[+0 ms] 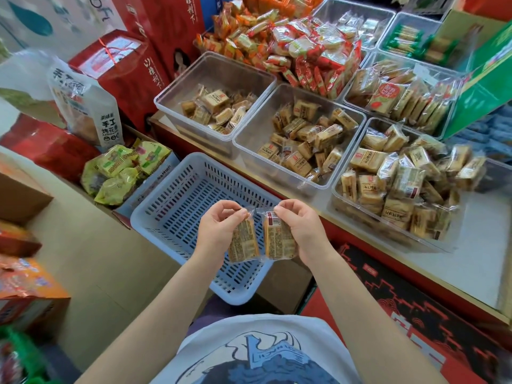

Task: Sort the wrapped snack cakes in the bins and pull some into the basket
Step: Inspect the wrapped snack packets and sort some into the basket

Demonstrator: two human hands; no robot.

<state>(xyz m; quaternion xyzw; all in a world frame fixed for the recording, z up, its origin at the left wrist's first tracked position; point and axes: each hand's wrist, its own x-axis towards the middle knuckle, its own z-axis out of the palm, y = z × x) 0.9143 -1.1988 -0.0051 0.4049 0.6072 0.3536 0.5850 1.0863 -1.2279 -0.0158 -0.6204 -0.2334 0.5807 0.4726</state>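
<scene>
My left hand (219, 231) pinches the top edge of one wrapped snack cake (243, 242), and my right hand (300, 231) pinches the top of a second wrapped cake (278, 239). Both cakes hang side by side, label side facing me, above the pale blue slotted basket (177, 200), which holds nothing that I can see. On the counter behind stand three clear bins of similar tan cakes: a sparse left bin (177, 92), a middle bin (249, 134) and a heaped right bin (349, 189).
More clear bins with red and orange snacks (291, 45) and green-wrapped sticks (407, 40) sit further back. A box of yellow-green packets (119, 173), red gift boxes (122, 67) and a white bread bag (91, 112) crowd the left. Cardboard boxes (25, 195) stand at the far left.
</scene>
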